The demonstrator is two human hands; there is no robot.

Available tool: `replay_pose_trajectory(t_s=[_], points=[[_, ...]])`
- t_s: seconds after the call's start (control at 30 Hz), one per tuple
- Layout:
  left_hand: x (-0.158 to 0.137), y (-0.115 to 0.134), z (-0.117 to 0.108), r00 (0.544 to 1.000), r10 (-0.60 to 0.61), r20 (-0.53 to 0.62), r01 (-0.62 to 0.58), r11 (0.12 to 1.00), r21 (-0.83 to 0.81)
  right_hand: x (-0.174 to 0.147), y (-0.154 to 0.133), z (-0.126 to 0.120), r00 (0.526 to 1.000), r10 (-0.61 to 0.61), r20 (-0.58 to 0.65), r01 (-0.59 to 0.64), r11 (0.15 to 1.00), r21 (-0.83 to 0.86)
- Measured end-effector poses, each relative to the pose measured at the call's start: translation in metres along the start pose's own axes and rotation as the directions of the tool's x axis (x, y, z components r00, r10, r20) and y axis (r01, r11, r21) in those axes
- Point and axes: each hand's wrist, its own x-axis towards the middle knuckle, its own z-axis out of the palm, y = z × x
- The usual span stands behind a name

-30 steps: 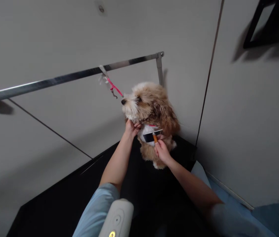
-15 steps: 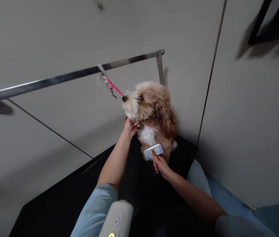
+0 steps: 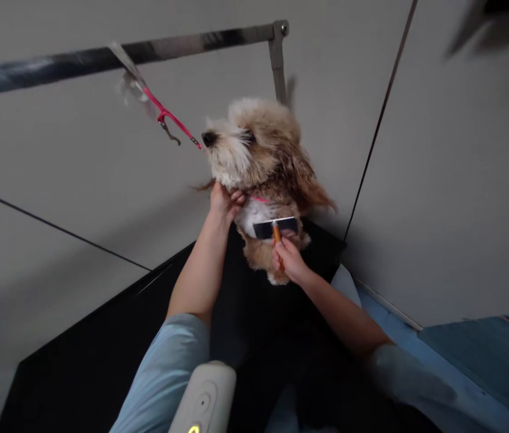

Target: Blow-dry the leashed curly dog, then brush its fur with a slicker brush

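Note:
A curly tan and white dog (image 3: 263, 141) is on a black table (image 3: 236, 319), its muzzle turned to the left. My left hand (image 3: 227, 201) is closed on the fur under the dog's chin; some of its fingers are hidden in the coat. With my right hand (image 3: 288, 258) I grip the orange handle of a slicker brush (image 3: 288, 227). The brush's flat rectangular head lies against the dog's chest and upper foreleg, its bristle side out of sight. A pink leash (image 3: 175, 125) with a metal clip runs up from near the dog's muzzle.
Above the dog, a metal bar (image 3: 168, 49) crosses from the left to an upright post (image 3: 277, 72), with the leash's pale loop around it. Grey walls (image 3: 438, 180) stand close behind. A pale handheld-looking device (image 3: 204, 400) sits low in front of me.
The view has shifted down and closer. My right hand has raised the brush from the lower foreleg to the chest, and the dog's ear now swings outward. My left hand keeps its hold.

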Motion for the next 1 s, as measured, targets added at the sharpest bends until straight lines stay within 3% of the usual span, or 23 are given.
replay_pose_trajectory(t_s=[0.1, 0.2, 0.37, 0.53, 0.7, 0.87, 0.93, 1.0], points=[[-0.005, 0.001, 0.004, 0.999, 0.021, -0.026, -0.021, 1.0, -0.008, 0.003, 0.001, 0.0, 1.0, 0.008, -0.02, -0.009, 0.999, -0.048], [-0.008, 0.003, 0.004, 0.999, 0.023, -0.028, -0.023, 1.0, 0.014, 0.001, 0.0, 0.001, 0.997, 0.072, 0.04, -0.067, 0.992, -0.104], [-0.011, 0.0, 0.0, 0.998, 0.046, -0.049, -0.044, 0.998, 0.04, 0.009, -0.02, 0.003, 0.993, -0.114, 0.01, 0.114, 0.981, -0.154], [-0.015, -0.002, -0.003, 0.994, 0.038, -0.098, -0.03, 0.997, 0.073, 0.002, -0.016, 0.006, 0.997, 0.029, 0.078, -0.015, 0.984, -0.178], [-0.02, -0.002, -0.004, 0.994, 0.073, -0.078, -0.065, 0.992, 0.106, 0.005, -0.026, 0.017, 0.998, -0.036, 0.052, 0.036, 0.999, -0.013], [-0.024, -0.001, -0.012, 0.994, 0.082, -0.071, -0.071, 0.987, 0.144, -0.009, -0.011, 0.021, 0.981, 0.162, 0.105, -0.161, 0.987, -0.014], [-0.026, 0.0, -0.015, 0.992, 0.107, -0.068, -0.098, 0.987, 0.126, -0.008, -0.013, 0.02, 0.981, 0.138, 0.139, -0.138, 0.99, -0.007], [-0.027, 0.001, -0.018, 0.991, 0.118, -0.063, -0.11, 0.987, 0.114, -0.003, -0.016, 0.019, 0.995, 0.045, 0.092, -0.045, 0.999, -0.005]])
